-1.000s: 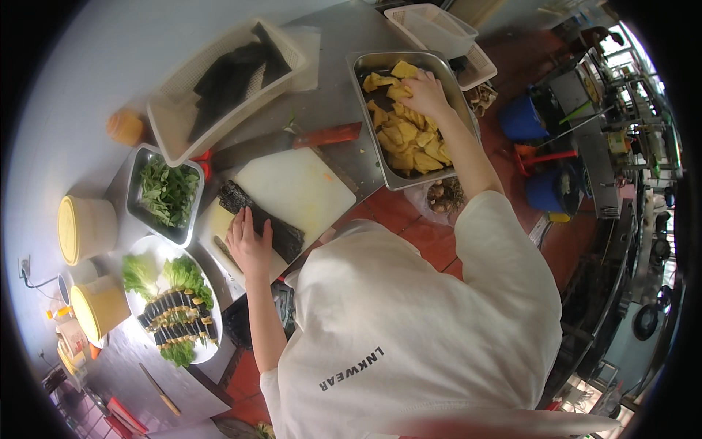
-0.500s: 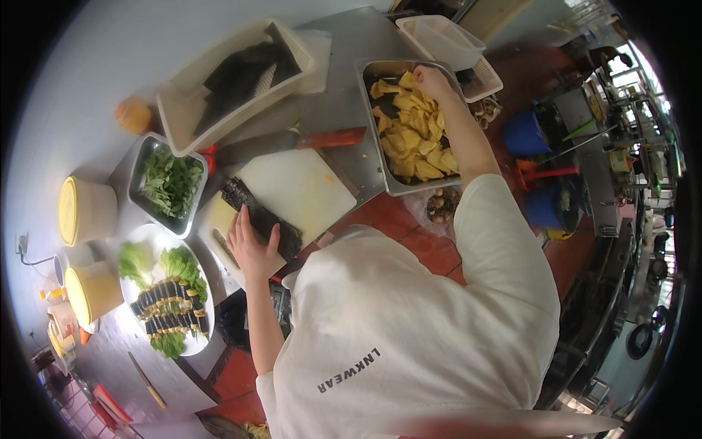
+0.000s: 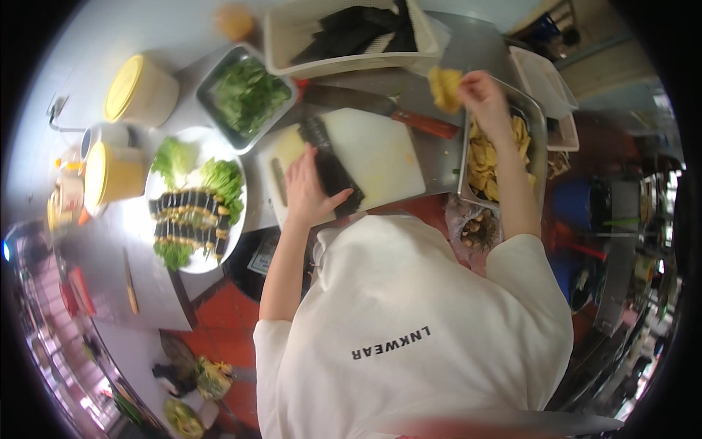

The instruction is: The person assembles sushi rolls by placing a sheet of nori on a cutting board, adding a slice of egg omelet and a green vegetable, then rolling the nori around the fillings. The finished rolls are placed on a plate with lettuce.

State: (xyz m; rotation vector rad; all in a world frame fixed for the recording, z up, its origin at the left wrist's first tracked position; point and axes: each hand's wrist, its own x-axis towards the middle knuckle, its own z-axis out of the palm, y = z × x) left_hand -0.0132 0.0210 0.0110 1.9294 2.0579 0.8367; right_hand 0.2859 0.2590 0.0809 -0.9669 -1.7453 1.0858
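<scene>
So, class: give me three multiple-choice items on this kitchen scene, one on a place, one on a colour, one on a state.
1. Where does the left hand rest?
A on the dark seaweed sheet on the white cutting board
B in the tray of greens
C on the plate

2. What colour are the lids of the tubs?
A red
B yellow
C blue

3. The right hand is
A empty
B on the knife
C holding a yellow piece

Answers: A, palm lies on the sheet; B, both lids show yellow; C, its grip lifts the piece above the metal tray.
</scene>
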